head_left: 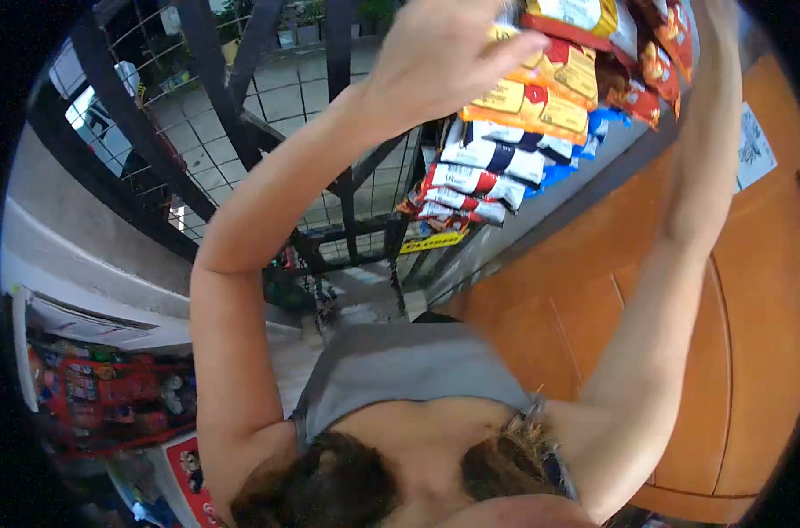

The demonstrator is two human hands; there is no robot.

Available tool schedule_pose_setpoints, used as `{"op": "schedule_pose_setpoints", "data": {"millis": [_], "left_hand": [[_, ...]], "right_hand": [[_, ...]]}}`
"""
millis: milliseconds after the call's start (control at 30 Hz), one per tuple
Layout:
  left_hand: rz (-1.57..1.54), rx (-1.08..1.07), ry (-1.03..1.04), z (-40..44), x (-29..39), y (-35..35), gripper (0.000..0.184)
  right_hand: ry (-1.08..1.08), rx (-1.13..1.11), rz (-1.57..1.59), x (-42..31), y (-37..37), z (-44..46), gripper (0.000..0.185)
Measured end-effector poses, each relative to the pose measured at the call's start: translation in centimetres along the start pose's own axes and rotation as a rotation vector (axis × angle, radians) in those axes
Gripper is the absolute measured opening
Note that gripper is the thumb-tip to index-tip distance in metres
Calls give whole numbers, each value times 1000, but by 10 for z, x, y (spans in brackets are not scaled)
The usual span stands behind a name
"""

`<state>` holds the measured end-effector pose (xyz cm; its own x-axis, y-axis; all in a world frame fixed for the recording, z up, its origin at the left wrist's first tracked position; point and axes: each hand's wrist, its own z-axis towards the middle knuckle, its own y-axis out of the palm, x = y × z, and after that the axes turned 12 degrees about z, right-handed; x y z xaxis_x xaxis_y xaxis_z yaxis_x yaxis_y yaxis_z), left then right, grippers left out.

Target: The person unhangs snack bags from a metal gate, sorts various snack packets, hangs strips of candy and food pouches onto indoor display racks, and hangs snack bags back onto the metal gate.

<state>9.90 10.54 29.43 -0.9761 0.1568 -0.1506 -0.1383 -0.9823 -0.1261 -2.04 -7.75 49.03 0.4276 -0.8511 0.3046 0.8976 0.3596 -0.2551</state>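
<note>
My left hand (444,62) is raised at the top of the view, beside a hanging bunch of snack packets. Its thumb stretches out over the orange-and-yellow packets (532,107); the other fingers are partly cut off by the upper edge. White packets with dark and red bands (496,163) hang below those. To the right are several red-and-brown packets (659,66), and a yellow-and-white packet (576,13) is at the top. My right hand (718,7) reaches up past the upper edge near the red-and-brown packets, its fingers out of sight.
A black metal gate with wire mesh (338,150) stands at the left of the packets. Under them hangs a yellow "CLOSED" sign (431,243). An orange-brown wooden panel (540,317) fills the right side, with a paper sheet (755,147) on it. Red baskets of goods (109,396) sit lower left.
</note>
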Motion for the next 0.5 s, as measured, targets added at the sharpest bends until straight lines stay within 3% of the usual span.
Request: {"op": "schedule_pose_setpoints", "data": {"millis": [67, 100, 167, 200, 267, 333, 367, 400, 467, 500], "left_hand": [[116, 77, -73, -53, -9, -2, 50], [-26, 49, -248, -76, -3, -1, 45], [-193, -65, -562, -124, 15, -3, 39], [-214, -146, -697, -146, 20, 0, 39], [-374, -227, -1052, -180, 31, 13, 37], [-546, -160, -1265, -230, 31, 38, 39], [-631, -116, -1368, -242, 33, 47, 41], [-466, -231, -1512, -232, 46, 45, 42], [-743, -295, -1740, -253, 40, 58, 40], [-841, -309, -1701, -262, 41, 61, 40]], "right_hand": [[151, 241, -222, -80, -6, -59, 20], [219, 362, -339, -103, -6, -96, 21], [347, 516, -109, -134, -3, -182, 10], [336, 471, -56, -139, -3, -233, 6], [775, 414, -95, -170, 13, -317, 11], [1216, 478, 120, -190, 34, -395, 20], [1366, 407, 173, -198, 45, -436, 21], [1506, 330, 231, -202, 55, -468, 22], [1695, 258, 394, -216, 79, -491, 39], [1781, 307, 489, -217, 91, -505, 44]]}}
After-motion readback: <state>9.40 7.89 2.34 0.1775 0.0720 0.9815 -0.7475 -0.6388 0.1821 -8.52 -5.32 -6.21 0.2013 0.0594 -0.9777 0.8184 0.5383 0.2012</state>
